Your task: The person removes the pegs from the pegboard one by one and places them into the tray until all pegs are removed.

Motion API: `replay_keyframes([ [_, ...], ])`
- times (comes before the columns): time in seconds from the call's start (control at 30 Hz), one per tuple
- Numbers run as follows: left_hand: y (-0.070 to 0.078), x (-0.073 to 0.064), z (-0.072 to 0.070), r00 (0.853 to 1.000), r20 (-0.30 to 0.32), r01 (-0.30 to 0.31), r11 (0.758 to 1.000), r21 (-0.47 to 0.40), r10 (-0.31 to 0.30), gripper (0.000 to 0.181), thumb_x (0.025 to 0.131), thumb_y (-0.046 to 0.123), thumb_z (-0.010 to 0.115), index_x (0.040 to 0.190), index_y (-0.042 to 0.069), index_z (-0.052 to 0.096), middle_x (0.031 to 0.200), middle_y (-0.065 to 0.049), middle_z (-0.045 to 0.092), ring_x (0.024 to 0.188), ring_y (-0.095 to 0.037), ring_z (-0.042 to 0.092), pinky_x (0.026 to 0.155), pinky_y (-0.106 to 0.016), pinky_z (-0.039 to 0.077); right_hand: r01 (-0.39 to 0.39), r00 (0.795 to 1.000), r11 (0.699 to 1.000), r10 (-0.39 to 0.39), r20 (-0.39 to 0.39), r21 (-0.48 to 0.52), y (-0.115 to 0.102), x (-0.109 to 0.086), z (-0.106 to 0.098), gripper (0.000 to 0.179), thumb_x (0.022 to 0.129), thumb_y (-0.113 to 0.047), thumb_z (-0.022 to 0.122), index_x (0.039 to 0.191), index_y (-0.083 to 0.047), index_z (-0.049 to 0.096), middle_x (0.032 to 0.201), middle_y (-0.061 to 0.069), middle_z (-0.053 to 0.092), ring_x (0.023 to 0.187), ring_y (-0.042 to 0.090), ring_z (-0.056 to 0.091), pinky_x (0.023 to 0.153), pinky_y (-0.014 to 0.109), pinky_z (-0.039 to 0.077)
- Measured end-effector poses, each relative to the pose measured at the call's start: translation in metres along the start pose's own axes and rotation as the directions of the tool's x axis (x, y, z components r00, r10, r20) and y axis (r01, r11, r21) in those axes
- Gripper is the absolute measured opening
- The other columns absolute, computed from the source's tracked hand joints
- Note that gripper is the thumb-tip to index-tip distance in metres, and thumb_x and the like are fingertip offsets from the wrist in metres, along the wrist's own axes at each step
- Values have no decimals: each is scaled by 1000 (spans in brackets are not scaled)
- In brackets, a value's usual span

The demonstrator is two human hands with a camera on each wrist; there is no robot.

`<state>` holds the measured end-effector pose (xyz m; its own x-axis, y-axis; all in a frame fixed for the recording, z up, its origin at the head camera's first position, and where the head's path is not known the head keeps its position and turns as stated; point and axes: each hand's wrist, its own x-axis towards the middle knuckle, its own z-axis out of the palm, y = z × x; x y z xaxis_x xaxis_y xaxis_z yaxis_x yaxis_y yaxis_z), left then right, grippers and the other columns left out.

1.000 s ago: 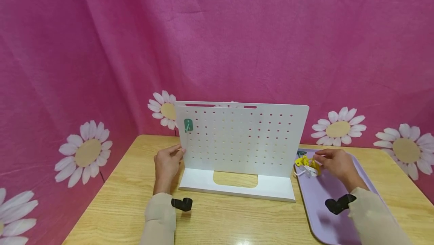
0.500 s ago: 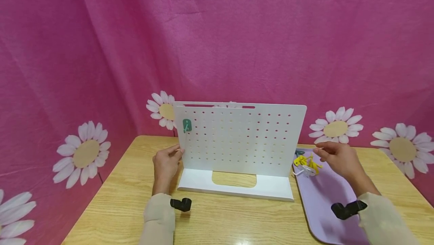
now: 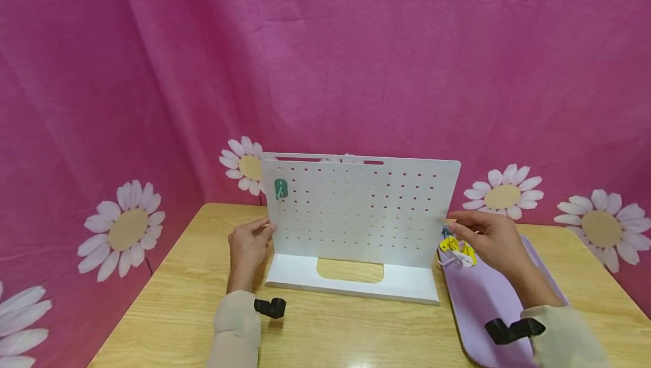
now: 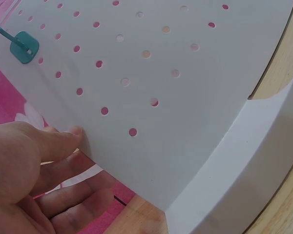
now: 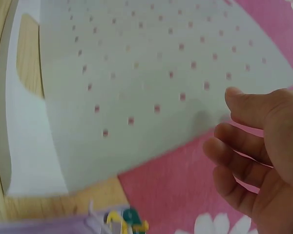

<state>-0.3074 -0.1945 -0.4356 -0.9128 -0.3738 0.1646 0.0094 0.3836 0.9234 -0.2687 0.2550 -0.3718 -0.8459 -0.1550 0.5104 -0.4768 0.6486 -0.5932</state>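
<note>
A white pegboard (image 3: 351, 250) stands upright on its flat white base (image 3: 407, 289) on the wooden table. One green hook (image 3: 281, 189) is mounted near its upper left corner. My left hand (image 3: 248, 248) pinches the board's left edge; in the left wrist view the thumb (image 4: 71, 136) presses the front face, with the other fingers behind the edge. My right hand (image 3: 490, 241) is at the board's right edge, holding nothing. In the right wrist view its thumb (image 5: 246, 108) overlaps the board and the other fingers are loosely bent beside the edge.
A lilac tray (image 3: 488, 311) lies right of the pegboard, under my right forearm. Yellow hooks (image 3: 450, 245), a white hook (image 3: 464, 259) and a dark green piece (image 3: 446, 232) are bunched at its far left corner. A pink flowered cloth (image 3: 356, 74) hangs behind the table.
My right hand has lifted from the hooks in the tray, without any of them, and moved left to the board's right edge. My left hand has kept its pinch on the left edge.
</note>
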Motion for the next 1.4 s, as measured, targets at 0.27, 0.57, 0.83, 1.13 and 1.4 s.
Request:
replay_keyframes([
  [0.27,-2,1,1,1000,5,-4,1000,-9,4,28,92,17,75,118,6,75,103,-14,74,82,-23,70,64,-29,57,70,998,995,-70,1,68,-33,12,19,25,85,-3,79,109,1,76,86,5,74,68,10,64,58,21,51],
  [0.57,-1,1,0,1000,7,-9,1000,-6,9,28,93,17,75,118,6,75,104,-15,73,84,-25,70,65,-31,58,101,993,983,-109,48,150,-61,31,53,23,86,-5,79,108,1,76,91,5,75,72,12,66,60,27,54],
  [0.83,-1,0,0,999,-2,-33,999,-2,33,28,92,15,76,117,5,75,101,-16,74,82,-23,70,63,-30,58,133,981,959,-163,101,249,-84,48,87,21,87,-7,78,107,1,76,89,3,74,71,13,66,60,28,55],
  [1.13,-2,-2,1,999,-7,-39,999,-1,39,28,91,14,76,117,4,75,100,-17,74,82,-26,71,63,-31,59,174,968,917,-227,109,359,-112,64,123,21,88,-3,76,106,6,74,90,8,74,71,16,68,61,28,55],
  [1.4,-2,-1,1,1000,5,0,1000,-8,0,28,93,16,74,120,8,74,109,-14,73,86,-25,70,69,-34,59,151,964,918,-219,150,368,-134,79,146,21,89,-7,76,106,4,75,86,5,73,69,13,66,58,28,52],
])
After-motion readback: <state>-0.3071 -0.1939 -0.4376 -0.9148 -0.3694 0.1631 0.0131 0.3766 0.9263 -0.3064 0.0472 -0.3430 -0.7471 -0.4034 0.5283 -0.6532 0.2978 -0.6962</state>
